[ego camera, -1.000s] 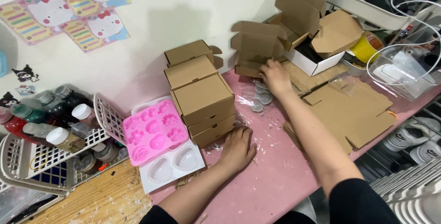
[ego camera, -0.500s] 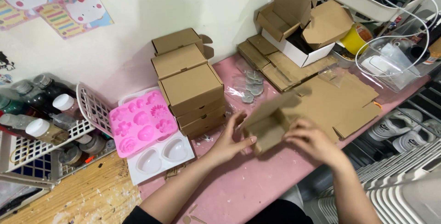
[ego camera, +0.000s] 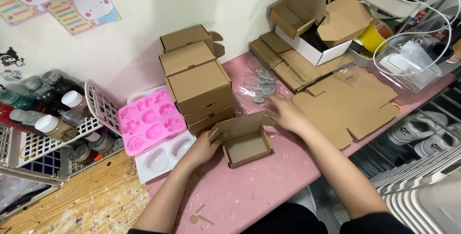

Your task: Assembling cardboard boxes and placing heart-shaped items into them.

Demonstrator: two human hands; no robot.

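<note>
Nearest, on the pink table [ego camera: 269,191], sits an open box [ego camera: 246,144], tray-shaped, its long axis running left to right and its lid flap standing up at the far side. The left hand [ego camera: 204,147] rests against its left end, fingers curled on the wall and flap corner, holding it steady. The right hand [ego camera: 288,114] lies just past the box's far right corner, blurred, fingers spread and flat, gripping nothing; whether it touches the flap cannot be told. The box thus lies between the two hands, closer to the left one. Left of it are a pink mould [ego camera: 151,121] and a white mould [ego camera: 163,153]. Behind stands a stack of shut boxes [ego camera: 197,83]; further right lie flat blanks [ego camera: 345,104] and small clear bags [ego camera: 261,85].
</note>
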